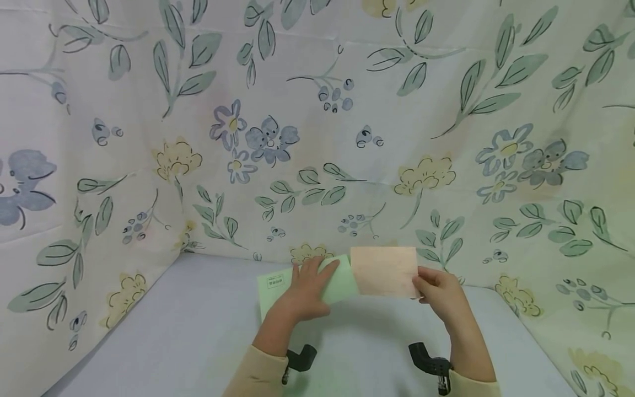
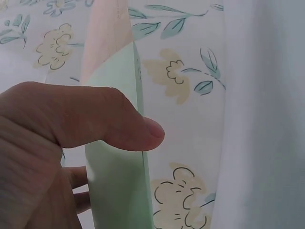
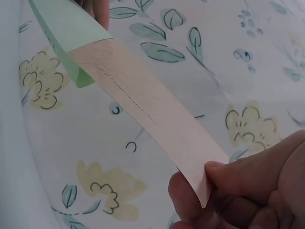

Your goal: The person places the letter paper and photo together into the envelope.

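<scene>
A pale green envelope point(image 1: 344, 281) with a small printed box at its left end is in my left hand point(image 1: 305, 292). The left wrist view shows the thumb across the envelope's near face, with fingers behind it. My right hand point(image 1: 440, 291) pinches the right edge of a pale pink sheet point(image 1: 384, 270) between thumb and fingers. Faint lines of writing run along the sheet point(image 3: 138, 102) in the right wrist view. The sheet's left end meets the envelope's open end, and the envelope's edge covers it there. Both are raised above the table.
A white table surface point(image 1: 198, 320) lies beneath the hands. Behind and at both sides hangs cloth point(image 1: 307, 138) printed with leaves and flowers. Each wrist wears a black camera mount, one on the left point(image 1: 301, 358) and one on the right point(image 1: 429, 361).
</scene>
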Demonstrator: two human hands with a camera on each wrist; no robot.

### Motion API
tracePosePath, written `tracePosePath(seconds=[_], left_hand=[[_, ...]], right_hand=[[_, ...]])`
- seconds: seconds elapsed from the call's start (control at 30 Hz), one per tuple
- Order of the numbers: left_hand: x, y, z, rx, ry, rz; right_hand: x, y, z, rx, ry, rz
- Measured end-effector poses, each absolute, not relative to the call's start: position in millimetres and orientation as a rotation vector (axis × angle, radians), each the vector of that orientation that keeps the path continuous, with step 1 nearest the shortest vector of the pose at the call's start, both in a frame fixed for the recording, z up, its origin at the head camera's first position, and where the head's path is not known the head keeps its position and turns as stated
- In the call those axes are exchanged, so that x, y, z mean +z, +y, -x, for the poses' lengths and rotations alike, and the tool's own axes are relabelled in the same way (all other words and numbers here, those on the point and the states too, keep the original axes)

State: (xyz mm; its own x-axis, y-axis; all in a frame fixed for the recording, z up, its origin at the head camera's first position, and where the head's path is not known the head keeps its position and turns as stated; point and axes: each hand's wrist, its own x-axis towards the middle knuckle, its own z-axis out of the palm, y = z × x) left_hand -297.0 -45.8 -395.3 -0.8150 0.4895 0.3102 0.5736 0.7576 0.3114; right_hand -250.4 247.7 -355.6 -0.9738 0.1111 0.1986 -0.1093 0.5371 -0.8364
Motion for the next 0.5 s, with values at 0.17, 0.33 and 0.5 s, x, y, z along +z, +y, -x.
tracePosePath(seconds=[0.17,0.33,0.5], left_hand=[[-396,-41,297,-0.552,-2.733,0.828],[-396,-37,295,-0.559,-2.702,0.836],[-398,-32,294,-0.491,-2.700,0.835]], right_hand=[[-354,251,249,1.366,-2.570,0.011],[-353,253,247,1.310,-2.594,0.009],[-352,254,246,1.183,-2.638,0.034]])
